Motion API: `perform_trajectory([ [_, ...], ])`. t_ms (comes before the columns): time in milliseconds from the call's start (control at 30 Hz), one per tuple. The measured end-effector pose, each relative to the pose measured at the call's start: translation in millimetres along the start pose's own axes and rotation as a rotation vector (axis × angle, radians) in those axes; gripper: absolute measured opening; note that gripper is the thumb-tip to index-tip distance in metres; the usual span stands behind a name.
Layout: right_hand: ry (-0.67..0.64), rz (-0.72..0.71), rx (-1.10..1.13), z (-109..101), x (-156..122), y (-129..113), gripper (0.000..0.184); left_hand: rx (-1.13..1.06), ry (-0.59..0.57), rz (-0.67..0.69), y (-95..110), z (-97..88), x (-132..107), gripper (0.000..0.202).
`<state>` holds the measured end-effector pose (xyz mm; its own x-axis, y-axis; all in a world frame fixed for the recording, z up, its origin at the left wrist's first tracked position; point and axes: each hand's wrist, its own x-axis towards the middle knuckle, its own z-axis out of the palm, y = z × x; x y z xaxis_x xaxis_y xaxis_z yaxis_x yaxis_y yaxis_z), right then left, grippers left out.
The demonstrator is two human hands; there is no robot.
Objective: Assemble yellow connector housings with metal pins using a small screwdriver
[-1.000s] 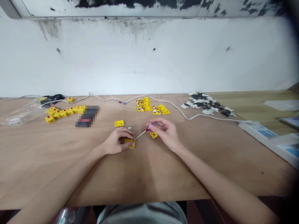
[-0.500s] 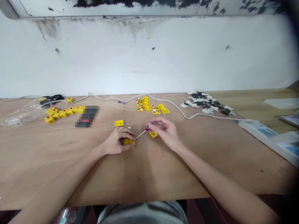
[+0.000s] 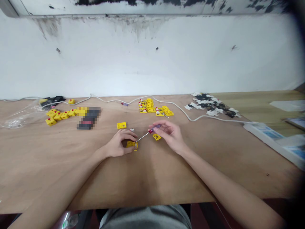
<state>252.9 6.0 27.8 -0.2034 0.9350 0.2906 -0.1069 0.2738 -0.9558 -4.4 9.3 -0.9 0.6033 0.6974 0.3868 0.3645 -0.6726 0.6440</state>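
Observation:
My left hand [image 3: 118,143] is curled over a small yellow plastic part [image 3: 132,145] and pins it to the wooden table [image 3: 147,178]. My right hand [image 3: 169,133] pinches the red handle of a thin screwdriver [image 3: 147,134], whose metal tip touches the right edge of that part. Another small yellow piece [image 3: 156,137] lies just under my right fingers. A yellow block [image 3: 121,125] rests a little beyond my left hand, with a tiny red and white piece [image 3: 131,129] next to it.
Yellow parts with red dots [image 3: 59,114] line the far left, next to a clear bag [image 3: 19,117]. More yellow parts [image 3: 153,108] sit at the back centre. A white cable [image 3: 190,118] runs to a power strip [image 3: 269,138]. Black and white pieces [image 3: 212,106] lie at the back right.
Almost nothing has changed. The yellow part under my left hand has shifted very slightly, and the screwdriver stays against its edge.

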Motion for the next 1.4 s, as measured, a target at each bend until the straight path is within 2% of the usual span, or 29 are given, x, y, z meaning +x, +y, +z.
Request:
perform_trajectory([
  [200,-0.031,-0.008,-0.017,-1,0,-2,0.031,-0.088,0.027,-0.059,3,-1.1,1,0.012],
  [400,-0.013,-0.026,-0.02,0,-1,-3,0.031,-0.075,0.078,-0.016,6,-1.1,3,0.01],
  [600,0.01,-0.069,-0.035,4,-4,-9,0.028,0.19,0.183,0.125,5,1.6,2,0.003],
  [800,-0.007,-0.11,-0.098,9,-9,-10,0.023,0.345,0.203,0.161,8,0.9,2,0.003],
  [1000,-0.033,-0.28,-0.299,22,-17,-16,0.026,0.427,0.204,0.156,15,1.4,3,0.004],
  [1100,-0.134,-0.406,-0.426,31,-21,-17,0.026,0.46,0.222,0.18,17,3.6,3,0.003],
  [1167,-0.22,-0.486,-0.463,36,-21,-17,0.034,0.475,0.247,0.207,17,5.0,2,0.003],
  [1233,-0.25,-0.536,-0.465,39,-22,-15,0.045,0.475,0.263,0.215,17,5.7,2,0.004],
  [1400,-0.12,-0.496,-0.445,38,-20,-9,0.049,0.369,0.203,0.171,20,1.0,2,0.014],
])
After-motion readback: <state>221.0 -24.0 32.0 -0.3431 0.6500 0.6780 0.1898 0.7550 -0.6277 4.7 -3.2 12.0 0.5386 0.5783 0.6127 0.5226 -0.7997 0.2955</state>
